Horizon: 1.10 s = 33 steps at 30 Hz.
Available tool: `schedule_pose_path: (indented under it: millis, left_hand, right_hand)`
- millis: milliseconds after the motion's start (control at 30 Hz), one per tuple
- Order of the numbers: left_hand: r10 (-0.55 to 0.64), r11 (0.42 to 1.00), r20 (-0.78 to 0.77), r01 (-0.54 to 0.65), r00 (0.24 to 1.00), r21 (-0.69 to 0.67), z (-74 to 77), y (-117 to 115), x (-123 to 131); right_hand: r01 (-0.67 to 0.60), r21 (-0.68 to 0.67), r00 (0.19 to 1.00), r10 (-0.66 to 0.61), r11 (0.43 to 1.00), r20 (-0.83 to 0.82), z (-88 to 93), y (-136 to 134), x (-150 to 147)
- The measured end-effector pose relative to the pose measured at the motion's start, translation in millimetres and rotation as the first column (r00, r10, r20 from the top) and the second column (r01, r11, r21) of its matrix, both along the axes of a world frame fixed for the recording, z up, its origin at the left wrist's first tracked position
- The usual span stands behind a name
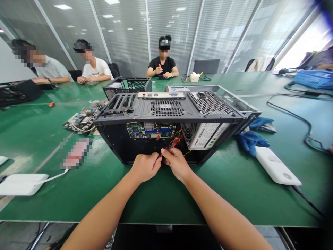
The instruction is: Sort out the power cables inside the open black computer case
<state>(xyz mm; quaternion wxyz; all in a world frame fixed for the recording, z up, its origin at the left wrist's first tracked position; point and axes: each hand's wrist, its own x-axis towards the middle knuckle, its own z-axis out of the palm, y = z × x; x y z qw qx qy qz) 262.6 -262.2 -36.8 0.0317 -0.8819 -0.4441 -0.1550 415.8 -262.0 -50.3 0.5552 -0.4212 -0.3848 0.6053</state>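
An open black computer case (166, 107) lies on its side on the green table (161, 198), its inside facing me. Inside I see a motherboard (145, 129), a power supply (205, 133) and a bundle of red, yellow and black wires (175, 141). My left hand (145, 166) and my right hand (175, 161) meet at the case's lower edge. Both are closed, pinching the wire ends or a small connector between the fingertips; the part itself is hidden by the fingers.
A loose circuit board (82, 119) lies left of the case, a second empty case (128, 85) behind it. Blue gloves (251, 140) and a white box (277, 168) lie to the right, another white box (22, 183) at the left. Cables (308, 133) trail at the right. Three people sit across the table.
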Motion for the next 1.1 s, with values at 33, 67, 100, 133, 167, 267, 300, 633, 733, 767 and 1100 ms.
schedule_pose_path:
  millis: [33,67,100,133,167,267,300,633,733,767,1100]
  left_hand:
    - [-0.005,1.000,0.014,0.006,1.000,-0.024,1.4,-0.5,-0.2]
    - [-0.008,0.999,0.023,0.009,1.000,-0.044,2.7,-1.0,-0.3]
    - [-0.010,0.998,0.028,0.011,1.000,-0.060,3.8,-1.4,-0.4]
    - [-0.012,0.997,0.032,0.014,0.999,-0.070,4.6,-1.7,-0.5]
    - [-0.013,0.997,0.034,0.016,0.999,-0.075,5.0,-1.9,-0.5]
    - [-0.011,0.999,0.017,0.012,1.000,-0.052,3.5,-1.4,-0.6]
    - [-0.008,1.000,0.002,0.008,1.000,-0.029,2.4,-0.9,-0.6]
    - [0.019,0.983,-0.086,-0.003,0.996,0.185,-4.7,-0.1,1.5]
    - [0.035,0.985,-0.054,-0.025,0.998,0.170,-4.3,-1.8,2.2]
    - [0.037,0.987,-0.046,-0.030,0.998,0.155,-4.0,-2.4,2.4]
    - [0.065,0.998,-0.054,-0.066,0.996,-0.020,-4.0,-4.5,4.7]
  right_hand:
    - [-0.011,-0.001,1.000,0.011,1.000,-0.008,0.3,-0.1,0.3]
    - [-0.015,-0.002,1.000,0.015,1.000,-0.010,0.6,-0.3,0.6]
    - [-0.014,-0.002,1.000,0.014,1.000,-0.010,1.0,-0.4,0.9]
    - [-0.011,-0.001,1.000,0.011,1.000,-0.005,1.3,-0.6,1.1]
    - [-0.008,0.000,1.000,0.008,1.000,0.003,1.5,-0.8,1.3]
    - [-0.001,0.008,0.999,0.000,1.000,0.038,1.2,-0.9,1.4]
    - [0.006,0.008,0.999,-0.006,1.000,0.053,0.7,-0.8,1.3]
    - [0.117,0.026,0.982,-0.120,0.993,0.145,-1.8,-1.2,-1.3]
    - [0.072,0.022,0.993,-0.073,0.997,0.088,0.0,-0.9,-0.9]
    - [0.049,0.021,0.996,-0.050,0.999,0.070,0.7,-0.7,-0.6]
    - [0.110,0.039,0.975,-0.115,0.993,0.189,-5.4,-0.6,0.6]
